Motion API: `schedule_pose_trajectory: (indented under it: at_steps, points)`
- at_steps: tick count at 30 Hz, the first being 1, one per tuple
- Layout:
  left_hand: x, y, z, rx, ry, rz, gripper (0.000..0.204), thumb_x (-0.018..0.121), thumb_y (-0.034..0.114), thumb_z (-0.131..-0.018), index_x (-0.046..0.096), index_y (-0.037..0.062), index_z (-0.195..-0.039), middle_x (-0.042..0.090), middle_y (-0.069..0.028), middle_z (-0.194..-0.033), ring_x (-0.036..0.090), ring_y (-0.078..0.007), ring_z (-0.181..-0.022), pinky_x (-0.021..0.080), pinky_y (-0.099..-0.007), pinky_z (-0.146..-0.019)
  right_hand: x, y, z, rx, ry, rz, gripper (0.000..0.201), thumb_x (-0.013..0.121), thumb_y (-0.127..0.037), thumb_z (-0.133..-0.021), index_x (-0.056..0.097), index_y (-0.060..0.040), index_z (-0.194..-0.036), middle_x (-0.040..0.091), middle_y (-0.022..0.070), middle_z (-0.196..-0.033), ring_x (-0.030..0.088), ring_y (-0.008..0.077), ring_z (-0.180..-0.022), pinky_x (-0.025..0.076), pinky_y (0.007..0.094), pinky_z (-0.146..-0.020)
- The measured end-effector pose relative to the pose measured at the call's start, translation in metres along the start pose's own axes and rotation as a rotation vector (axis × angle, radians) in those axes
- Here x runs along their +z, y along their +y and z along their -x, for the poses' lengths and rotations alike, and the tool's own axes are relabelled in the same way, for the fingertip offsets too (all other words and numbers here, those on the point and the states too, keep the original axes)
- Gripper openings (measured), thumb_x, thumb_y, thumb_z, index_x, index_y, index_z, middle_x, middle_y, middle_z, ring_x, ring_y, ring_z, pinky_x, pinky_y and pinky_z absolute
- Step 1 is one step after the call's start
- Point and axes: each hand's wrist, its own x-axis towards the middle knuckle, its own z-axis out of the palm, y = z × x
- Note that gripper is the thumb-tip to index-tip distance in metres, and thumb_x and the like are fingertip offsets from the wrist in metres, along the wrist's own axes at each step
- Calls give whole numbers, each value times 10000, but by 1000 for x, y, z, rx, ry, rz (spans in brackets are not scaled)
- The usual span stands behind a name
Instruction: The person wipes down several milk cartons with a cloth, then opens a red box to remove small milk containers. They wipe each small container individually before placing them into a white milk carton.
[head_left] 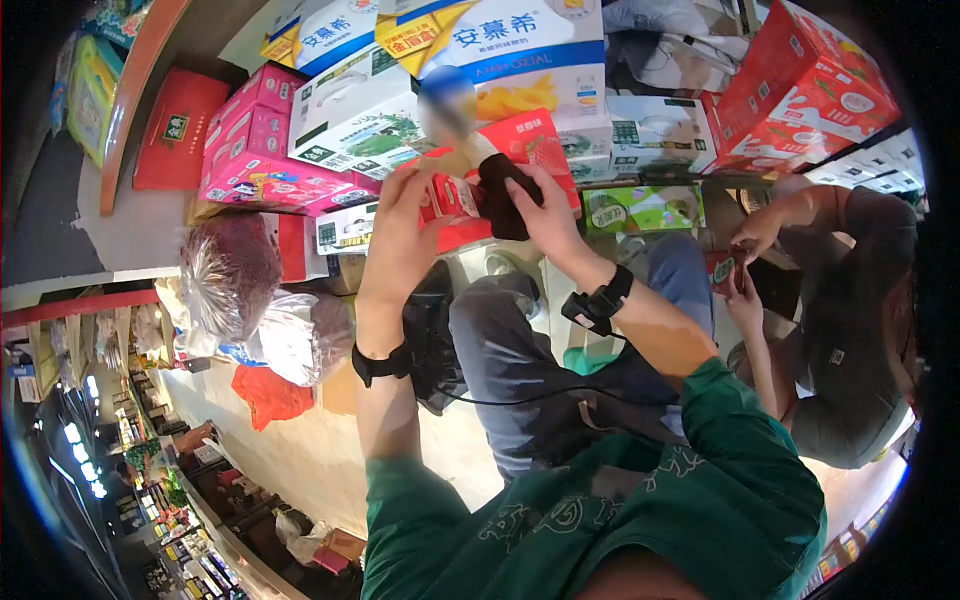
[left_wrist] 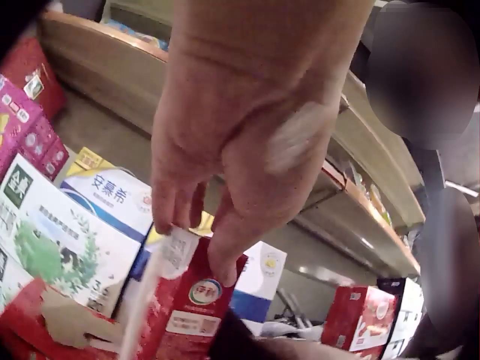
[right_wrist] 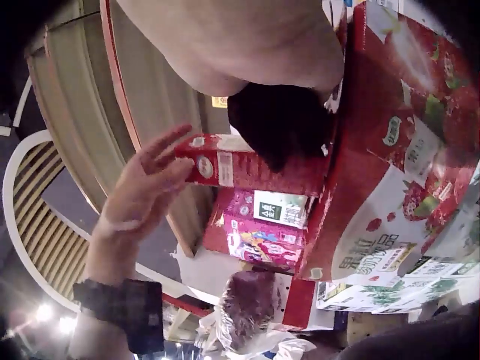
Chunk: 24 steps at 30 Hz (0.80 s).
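Observation:
My left hand (head_left: 405, 225) holds a small red drink carton (head_left: 447, 200) up in front of me, its fingers pinching the carton's end (left_wrist: 196, 296). My right hand (head_left: 545, 215) grips a black cloth (head_left: 505, 195) and presses it against the carton's other end. In the right wrist view the black cloth (right_wrist: 281, 120) sits under my right hand (right_wrist: 247, 45) and against the red carton (right_wrist: 247, 169), while the left hand (right_wrist: 146, 187) touches the carton's far end. A large red strawberry-print box (right_wrist: 390, 150) stands just behind the carton.
Stacked milk cases (head_left: 530, 50), pink boxes (head_left: 255, 140) and red boxes (head_left: 800, 80) fill the space ahead. Bags of dried red fruit (head_left: 230, 270) lie at the left. Another person (head_left: 840, 310) crouches at the right holding a small red carton (head_left: 722, 272). A wooden shelf (left_wrist: 360, 150) runs above.

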Motion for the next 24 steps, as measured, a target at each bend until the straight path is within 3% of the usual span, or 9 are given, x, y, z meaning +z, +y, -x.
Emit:
schedule_pose_trajectory:
  at_steps: [3, 6, 7, 9, 11, 14, 18, 24]
  points:
    - [-6, -16, 2, 2, -131, 48, 514, 742, -67, -686, 609, -4, -1179, 607, -145, -1127, 617, -304, -963, 506, -371, -853, 3, -10, -1, -84, 10, 26, 260, 605, -142, -954, 575, 6, -1166, 664, 100, -966, 625, 144, -876, 508, 305, -783]
    - [0, -12, 1, 27, -136, 15, 532, 742, -69, -681, 583, -17, -1187, 580, -160, -1160, 615, -318, -993, 516, -360, -852, 20, -27, 4, -127, -46, 2, 263, 619, -124, -938, 577, 9, -1161, 668, 126, -968, 645, 174, -886, 513, 315, -788]
    - [2, -13, 0, 55, -121, -23, 529, 749, -59, -681, 583, -17, -1181, 583, -160, -1160, 618, -314, -988, 518, -361, -846, 27, -23, 4, -234, -45, 62, 260, 629, -87, -911, 581, 8, -1147, 662, 177, -981, 662, 271, -922, 511, 355, -811]
    - [6, -16, -1, 108, -92, -98, 524, 764, -39, -679, 585, -17, -1171, 591, -159, -1161, 626, -308, -979, 522, -362, -835, 36, -28, 5, -287, 21, 130, 263, 635, -70, -891, 581, 9, -1136, 652, 206, -999, 645, 334, -958, 503, 385, -828]
    - [3, -10, -2, 19, -135, -35, 543, 785, -12, -679, 589, -3, -1186, 601, -167, -1138, 619, -319, -938, 513, -372, -826, 39, -20, 4, -271, 48, 176, 263, 636, -57, -871, 583, 3, -1122, 635, 231, -1005, 609, 405, -980, 487, 429, -838]
    - [1, -7, -3, -51, -167, 9, 561, 786, -10, -681, 582, 1, -1204, 606, -170, -1123, 614, -334, -926, 506, -381, -823, 29, 35, -1, -158, 78, 300, 274, 643, -63, -863, 587, -9, -1126, 633, 230, -990, 610, 406, -952, 487, 438, -821]
    - [4, -8, 2, -29, -110, -122, 573, 768, -33, -683, 568, -2, -1218, 602, -169, -1121, 612, -333, -935, 501, -385, -823, 26, 32, -1, -210, 87, 346, 270, 652, -75, -854, 601, -15, -1112, 635, 226, -976, 610, 417, -932, 492, 450, -802]
    - [-1, -19, 8, -12, -138, -68, 604, 762, -47, -664, 561, -2, -1231, 594, -163, -1117, 600, -310, -904, 498, -379, -817, 33, 14, 1, -68, 63, 205, 262, 659, -76, -850, 589, 2, -1090, 621, 239, -976, 604, 420, -946, 485, 450, -811]
